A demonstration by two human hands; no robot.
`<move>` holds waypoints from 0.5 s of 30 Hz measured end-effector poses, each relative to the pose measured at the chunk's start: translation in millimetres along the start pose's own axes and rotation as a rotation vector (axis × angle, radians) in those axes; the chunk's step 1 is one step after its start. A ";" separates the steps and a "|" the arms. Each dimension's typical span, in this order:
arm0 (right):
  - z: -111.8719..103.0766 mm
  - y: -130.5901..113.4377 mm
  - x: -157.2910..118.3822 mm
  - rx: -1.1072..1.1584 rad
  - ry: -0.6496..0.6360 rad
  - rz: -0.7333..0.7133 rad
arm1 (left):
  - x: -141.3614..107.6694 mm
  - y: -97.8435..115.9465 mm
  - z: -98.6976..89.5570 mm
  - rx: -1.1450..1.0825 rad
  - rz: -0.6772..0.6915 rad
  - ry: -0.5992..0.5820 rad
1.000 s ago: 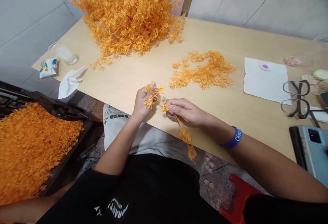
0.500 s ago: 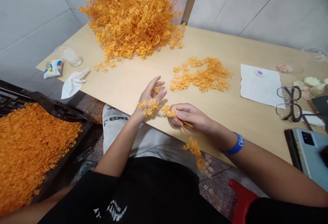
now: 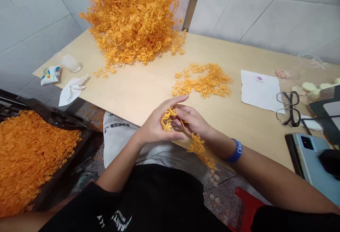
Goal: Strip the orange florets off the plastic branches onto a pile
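Over the table's front edge, my right hand [image 3: 192, 120] pinches an orange artificial flower sprig [image 3: 168, 119] by its thin stems. Its flower heads sit in the hollow of my left hand [image 3: 156, 124], which is open and cupped around them, thumb and fingers apart. Whether the left palm touches the sprig I cannot tell. Another flowered part [image 3: 199, 149] hangs below my right hand, toward my lap. Just beyond the hands lies a small spread of orange sprigs [image 3: 209, 80] on the table.
A tall heap of orange sprigs [image 3: 135, 27] stands at the back of the table [image 3: 127, 94]. To the left are tissue [image 3: 73, 88], a packet [image 3: 51, 75] and a plastic cup [image 3: 70, 63]. Glasses [image 3: 288, 108], white paper [image 3: 259, 92] and a phone [image 3: 316, 161] lie right. More orange pieces [image 3: 32, 161] fill a low container.
My left hand has turned and closed in around the sprig's flower heads, beside my right hand. The right hand keeps its pinch. The view has shifted slightly right.
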State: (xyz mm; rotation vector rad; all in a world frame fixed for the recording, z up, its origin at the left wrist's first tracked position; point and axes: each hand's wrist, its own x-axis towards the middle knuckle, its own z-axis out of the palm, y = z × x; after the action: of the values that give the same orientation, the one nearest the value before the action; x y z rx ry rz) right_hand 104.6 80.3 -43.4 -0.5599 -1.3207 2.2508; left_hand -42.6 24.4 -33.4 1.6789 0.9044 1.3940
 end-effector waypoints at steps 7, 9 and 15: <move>20.8 -3.8 -14.5 -0.235 -0.228 -0.077 | -6.3 16.0 -2.1 0.339 -0.125 0.439; 24.8 -4.1 -16.5 -0.277 -0.230 -0.106 | -8.0 18.6 -8.3 0.345 -0.174 0.482; 28.1 -11.0 -17.9 -0.487 -0.274 -0.294 | -0.3 15.5 -23.5 0.278 -0.243 0.532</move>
State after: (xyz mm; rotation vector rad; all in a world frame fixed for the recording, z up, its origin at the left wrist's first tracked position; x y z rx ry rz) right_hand 105.4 55.2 -19.0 -0.1933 -1.9691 1.8119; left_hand -65.1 19.6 -17.1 1.3401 1.6073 1.6270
